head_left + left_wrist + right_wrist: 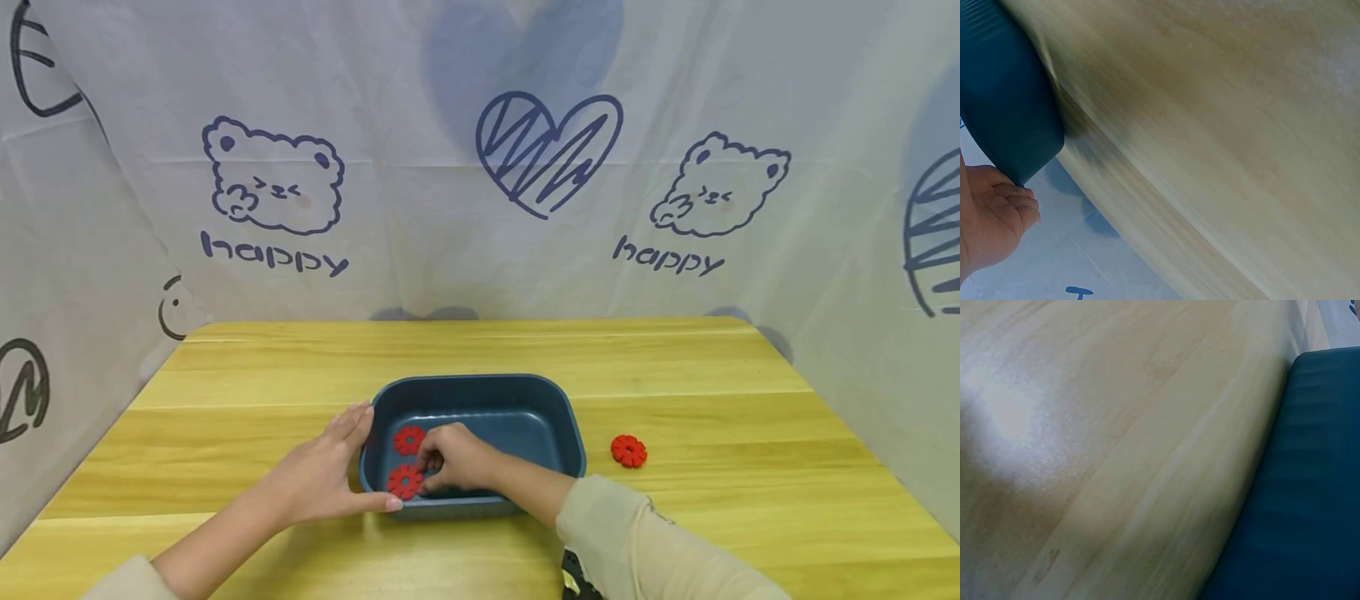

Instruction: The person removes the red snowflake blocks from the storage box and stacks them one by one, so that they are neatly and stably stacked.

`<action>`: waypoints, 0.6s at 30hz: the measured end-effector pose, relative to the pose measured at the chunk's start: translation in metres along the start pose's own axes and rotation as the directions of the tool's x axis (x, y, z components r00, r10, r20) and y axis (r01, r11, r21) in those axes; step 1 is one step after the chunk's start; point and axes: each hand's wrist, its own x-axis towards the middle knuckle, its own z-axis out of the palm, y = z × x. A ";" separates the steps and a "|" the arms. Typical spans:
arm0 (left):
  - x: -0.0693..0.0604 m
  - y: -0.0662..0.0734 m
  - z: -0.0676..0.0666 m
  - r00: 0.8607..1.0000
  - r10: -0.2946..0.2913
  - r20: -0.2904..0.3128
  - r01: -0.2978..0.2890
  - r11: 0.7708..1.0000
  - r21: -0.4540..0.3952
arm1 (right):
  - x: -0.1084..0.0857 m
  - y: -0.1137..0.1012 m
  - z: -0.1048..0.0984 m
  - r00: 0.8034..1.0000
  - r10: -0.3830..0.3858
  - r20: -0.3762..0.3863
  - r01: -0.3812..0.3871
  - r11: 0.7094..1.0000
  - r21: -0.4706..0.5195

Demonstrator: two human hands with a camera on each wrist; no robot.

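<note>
Red flower-shaped disc with notched edge and centre hole (397, 482): lying in the front-left part of a dark blue, rounded-rectangular tray (502, 433).
Second red notched disc (401, 440): also in the tray, just behind the first one.
Right hand (461, 458): down inside the tray, fingers bent, tips right by the first disc. Honestly can't tell if they're pinching it or just beside it.
Left hand (318, 482): spread wide round the tray's left end, fingers on the left side, thumb at the front rim.
Third red notched disc (620, 451): on the yellow wood-grain table (712, 475), right of the tray.
</note>
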 end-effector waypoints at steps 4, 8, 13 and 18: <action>0.000 0.000 0.000 1.000 0.001 0.001 -0.001 1.000 -0.002 | 0.001 0.000 0.001 1.000 -0.003 0.006 0.003 1.000 -0.002; 0.000 -0.001 0.001 1.000 0.003 -0.002 -0.003 1.000 -0.001 | 0.002 0.000 0.001 1.000 -0.007 0.007 0.007 1.000 -0.007; 0.000 -0.001 0.001 1.000 0.006 -0.009 -0.006 1.000 0.003 | 0.002 0.000 0.002 1.000 -0.007 0.008 0.007 1.000 -0.021; 0.000 0.000 0.002 1.000 0.000 -0.003 0.000 1.000 0.004 | 0.001 0.001 0.003 1.000 -0.011 0.006 0.011 1.000 -0.023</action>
